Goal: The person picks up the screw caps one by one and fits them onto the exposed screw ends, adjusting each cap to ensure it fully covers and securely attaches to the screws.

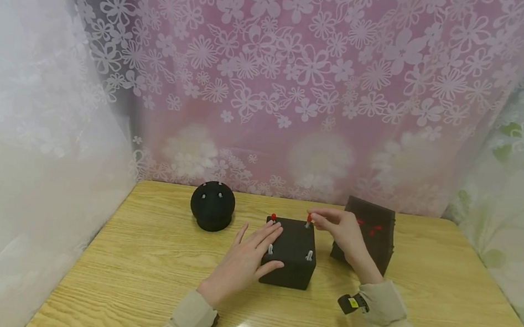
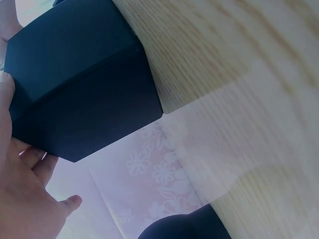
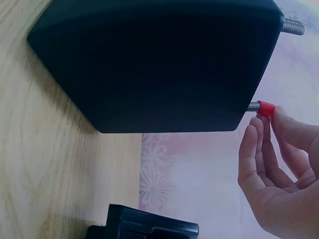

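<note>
A black box (image 1: 294, 238) stands on the table with a metal threaded post near each top corner. The far left post bears a red cap (image 1: 273, 216). My left hand (image 1: 240, 264) rests on the box's left side and top with its fingers extended. At the far right post, my right hand (image 1: 342, 233) pinches another red cap (image 3: 266, 108) between thumb and fingers; the post's thread shows just below the cap in the right wrist view. The near left post (image 1: 271, 249) and near right post (image 1: 309, 255) are bare.
A black ball-shaped object (image 1: 212, 206) on a round base, with several small metal posts, stands at the back left. Behind my right hand is a dark slanted holder (image 1: 368, 245) with several red pieces (image 1: 373, 233) on it. Patterned curtains (image 1: 274, 76) hang behind the wooden table (image 1: 136, 269).
</note>
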### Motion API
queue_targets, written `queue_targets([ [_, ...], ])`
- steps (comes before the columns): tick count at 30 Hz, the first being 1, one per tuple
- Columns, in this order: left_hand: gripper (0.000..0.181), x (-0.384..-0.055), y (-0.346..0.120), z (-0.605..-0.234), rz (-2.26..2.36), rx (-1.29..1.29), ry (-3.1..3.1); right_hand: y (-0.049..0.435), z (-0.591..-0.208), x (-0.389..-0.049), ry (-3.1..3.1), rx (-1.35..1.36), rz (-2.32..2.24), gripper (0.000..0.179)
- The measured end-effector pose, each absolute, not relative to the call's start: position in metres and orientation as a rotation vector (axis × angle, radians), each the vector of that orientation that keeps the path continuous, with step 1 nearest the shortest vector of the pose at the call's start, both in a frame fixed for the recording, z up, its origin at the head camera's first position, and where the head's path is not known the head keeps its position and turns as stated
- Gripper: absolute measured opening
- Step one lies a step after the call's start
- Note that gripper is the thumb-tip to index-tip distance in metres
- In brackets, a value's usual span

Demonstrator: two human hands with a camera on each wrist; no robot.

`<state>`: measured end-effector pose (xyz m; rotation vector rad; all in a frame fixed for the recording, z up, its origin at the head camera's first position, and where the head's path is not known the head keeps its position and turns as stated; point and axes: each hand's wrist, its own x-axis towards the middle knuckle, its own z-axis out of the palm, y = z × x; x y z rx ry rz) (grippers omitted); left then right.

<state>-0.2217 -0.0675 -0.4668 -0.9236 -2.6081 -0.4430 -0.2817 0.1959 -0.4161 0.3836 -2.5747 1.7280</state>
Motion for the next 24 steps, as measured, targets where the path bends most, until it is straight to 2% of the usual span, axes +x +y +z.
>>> queue_targets([
  [10,0.074,-0.2217,-0.0681,-0.4673,-0.437,-0.930,-2.574,0.1976,-0.4190,-0.2847,-2.608,0.436,1.559,0.037],
  [24,0.074,-0.2213,-0.0681,-0.4672,-0.421,-0.925,-2.569,0.1981,-0.4227,-0.2841,-2.654,0.406,1.544,0.035],
])
